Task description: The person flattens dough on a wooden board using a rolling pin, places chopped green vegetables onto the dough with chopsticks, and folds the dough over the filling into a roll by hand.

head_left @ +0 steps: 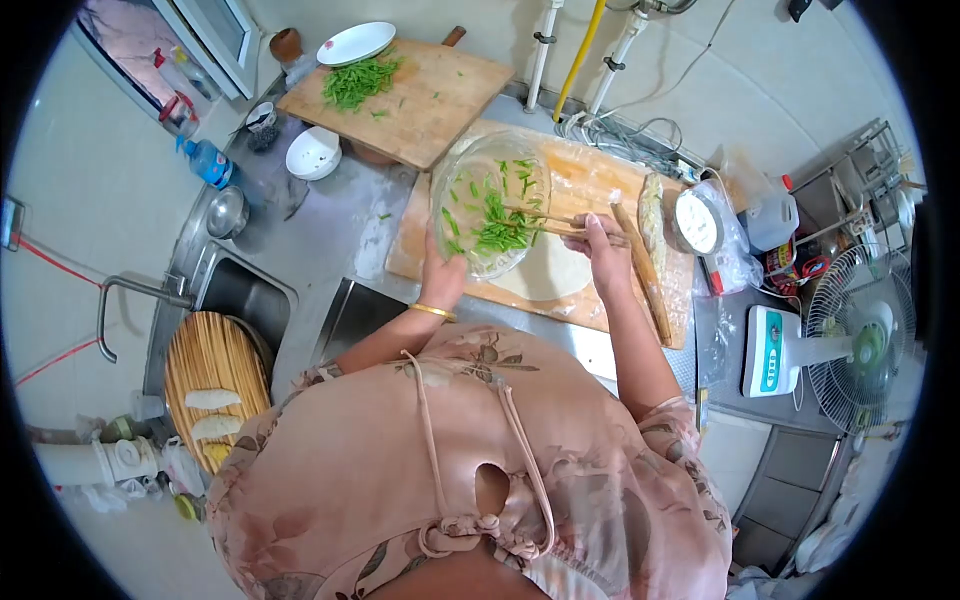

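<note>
My left hand (443, 272) grips the near-left side of a clear glass bowl (462, 165), which is tilted over the board. Chopped green vegetable pieces (503, 228) lie heaped in its lower part, and a few cling to the wall. My right hand (603, 250) is closed around wooden chopsticks (548, 216), whose tips reach into the greens. Partly hidden under the bowl, a flat round sheet of dough (555, 275) rests on the floured wooden board (625, 318). Right of my right hand lie a rolling pin (645, 275) and a long dough roll (653, 220).
A second cutting board (440, 85) at the back carries greens (358, 85) and a white plate (357, 44). At right stand a bowl of flour (697, 222), a scale (770, 350) and a fan (868, 340). The sink (245, 285) and a wooden board with dough pieces (190, 360) are left.
</note>
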`<state>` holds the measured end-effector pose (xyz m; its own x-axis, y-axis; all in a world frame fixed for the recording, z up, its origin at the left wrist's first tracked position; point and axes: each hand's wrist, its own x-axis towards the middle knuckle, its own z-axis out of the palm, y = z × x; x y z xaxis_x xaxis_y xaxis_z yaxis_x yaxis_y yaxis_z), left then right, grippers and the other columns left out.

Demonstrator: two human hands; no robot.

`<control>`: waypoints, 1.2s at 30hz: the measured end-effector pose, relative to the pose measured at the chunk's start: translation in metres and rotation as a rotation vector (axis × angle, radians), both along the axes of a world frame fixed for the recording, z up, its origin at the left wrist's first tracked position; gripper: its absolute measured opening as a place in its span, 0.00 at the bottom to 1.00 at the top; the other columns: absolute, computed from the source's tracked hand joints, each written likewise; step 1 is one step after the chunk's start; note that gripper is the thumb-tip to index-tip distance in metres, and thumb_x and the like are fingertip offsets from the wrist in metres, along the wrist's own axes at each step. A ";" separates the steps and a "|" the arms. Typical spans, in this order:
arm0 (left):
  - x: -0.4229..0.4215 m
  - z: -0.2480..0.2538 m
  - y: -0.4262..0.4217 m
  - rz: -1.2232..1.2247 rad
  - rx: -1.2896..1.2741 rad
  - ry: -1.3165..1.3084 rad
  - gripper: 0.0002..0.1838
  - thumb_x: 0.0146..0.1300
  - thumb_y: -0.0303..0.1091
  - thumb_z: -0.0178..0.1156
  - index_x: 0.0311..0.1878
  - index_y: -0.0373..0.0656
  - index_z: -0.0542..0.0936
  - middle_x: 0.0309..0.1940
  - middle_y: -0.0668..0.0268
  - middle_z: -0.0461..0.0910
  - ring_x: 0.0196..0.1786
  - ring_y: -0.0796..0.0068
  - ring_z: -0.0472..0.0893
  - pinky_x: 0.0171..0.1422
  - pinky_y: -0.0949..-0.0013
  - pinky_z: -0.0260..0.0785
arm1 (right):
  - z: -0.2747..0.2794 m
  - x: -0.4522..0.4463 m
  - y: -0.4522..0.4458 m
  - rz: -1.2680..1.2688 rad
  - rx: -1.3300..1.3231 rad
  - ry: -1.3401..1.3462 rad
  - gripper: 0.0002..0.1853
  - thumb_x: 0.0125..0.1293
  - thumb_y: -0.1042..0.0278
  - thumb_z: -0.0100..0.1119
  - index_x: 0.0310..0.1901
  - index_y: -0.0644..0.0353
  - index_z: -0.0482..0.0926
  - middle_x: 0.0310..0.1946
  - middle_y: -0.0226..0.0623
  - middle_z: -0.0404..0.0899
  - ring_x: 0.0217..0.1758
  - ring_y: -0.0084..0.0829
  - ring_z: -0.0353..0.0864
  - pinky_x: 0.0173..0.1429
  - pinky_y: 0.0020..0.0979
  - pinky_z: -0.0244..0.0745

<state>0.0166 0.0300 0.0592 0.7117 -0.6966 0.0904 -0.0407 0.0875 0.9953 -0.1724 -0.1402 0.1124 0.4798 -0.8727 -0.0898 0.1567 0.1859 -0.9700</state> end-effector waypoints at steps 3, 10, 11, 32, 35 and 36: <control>0.003 -0.016 -0.004 0.030 0.022 -0.038 0.37 0.55 0.19 0.47 0.71 0.33 0.52 0.62 0.53 0.66 0.65 0.64 0.65 0.70 0.68 0.55 | -0.006 -0.012 0.011 -0.048 0.010 0.067 0.16 0.71 0.60 0.53 0.43 0.68 0.77 0.40 0.41 0.80 0.35 0.32 0.83 0.38 0.30 0.82; -0.015 0.003 -0.009 -0.034 0.037 -0.025 0.38 0.54 0.16 0.46 0.71 0.32 0.51 0.64 0.51 0.64 0.67 0.63 0.64 0.72 0.66 0.53 | -0.024 -0.009 0.037 -0.031 0.036 -0.001 0.14 0.71 0.63 0.52 0.43 0.68 0.77 0.39 0.42 0.80 0.34 0.32 0.83 0.39 0.30 0.82; -0.018 0.009 -0.008 -0.033 0.047 -0.025 0.38 0.54 0.16 0.46 0.71 0.32 0.51 0.64 0.51 0.64 0.67 0.62 0.64 0.72 0.66 0.52 | -0.029 -0.015 0.038 -0.060 0.039 -0.002 0.14 0.71 0.63 0.52 0.43 0.68 0.77 0.39 0.43 0.80 0.35 0.33 0.83 0.39 0.30 0.82; -0.013 0.002 -0.003 -0.057 0.052 -0.301 0.40 0.54 0.15 0.46 0.73 0.35 0.48 0.70 0.48 0.54 0.73 0.57 0.55 0.76 0.63 0.47 | -0.068 -0.062 0.039 -0.320 0.220 -0.097 0.15 0.69 0.61 0.55 0.45 0.67 0.76 0.41 0.42 0.78 0.38 0.34 0.82 0.40 0.33 0.83; -0.009 -0.004 0.000 -0.038 0.063 -0.354 0.40 0.54 0.15 0.46 0.73 0.34 0.48 0.70 0.48 0.55 0.73 0.57 0.55 0.76 0.63 0.47 | -0.062 -0.077 0.030 -0.286 0.222 -0.099 0.16 0.70 0.60 0.54 0.46 0.67 0.74 0.41 0.43 0.78 0.40 0.37 0.82 0.42 0.35 0.81; -0.008 -0.004 0.000 -0.029 0.065 -0.372 0.40 0.54 0.15 0.46 0.73 0.34 0.49 0.70 0.48 0.55 0.73 0.57 0.56 0.76 0.63 0.47 | -0.059 -0.077 0.024 -0.281 0.227 -0.117 0.16 0.70 0.60 0.53 0.46 0.67 0.74 0.41 0.43 0.78 0.40 0.37 0.82 0.42 0.35 0.81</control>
